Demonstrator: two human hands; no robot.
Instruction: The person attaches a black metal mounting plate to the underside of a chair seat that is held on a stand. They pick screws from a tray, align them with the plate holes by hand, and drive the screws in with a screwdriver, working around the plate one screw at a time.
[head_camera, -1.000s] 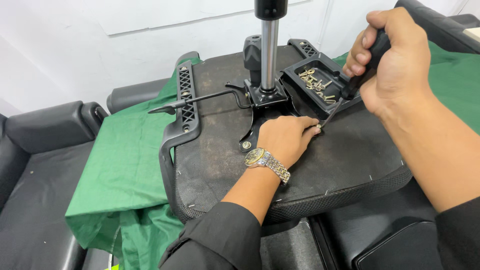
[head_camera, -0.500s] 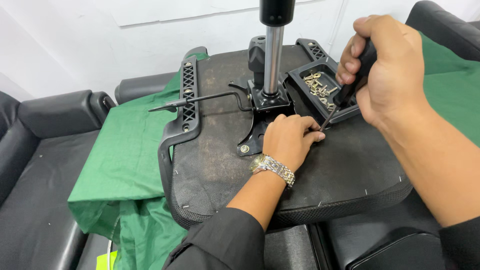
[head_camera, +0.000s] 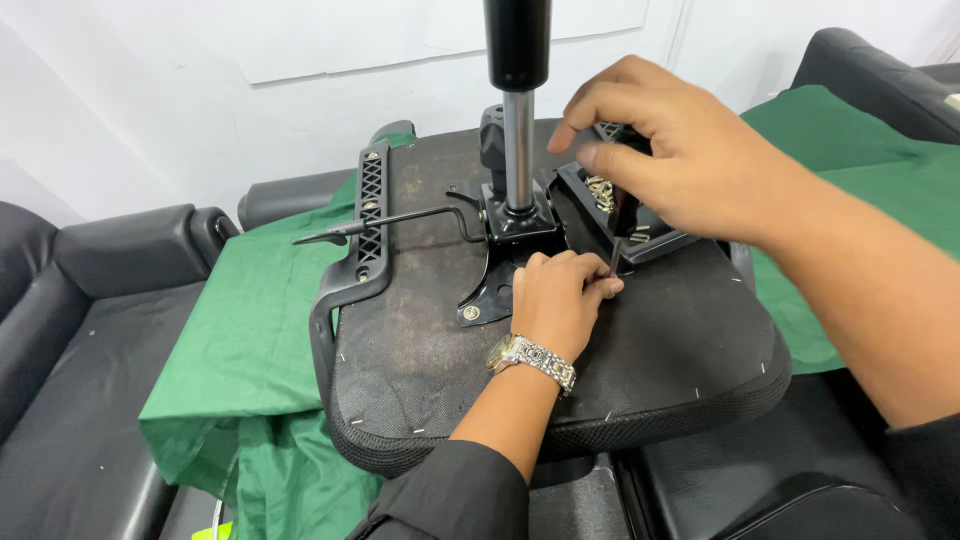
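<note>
Black screwdriver (head_camera: 622, 225) upright in right hand (head_camera: 680, 160)

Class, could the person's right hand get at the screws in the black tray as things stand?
Probably yes. The right hand hovers right over the black tray, whose top is open; but its fingers already grip a screwdriver, so picking screws would be awkward.

A furniture repair workshop: upturned chair seat (head_camera: 560, 390) on green cloth (head_camera: 250, 330).
</note>
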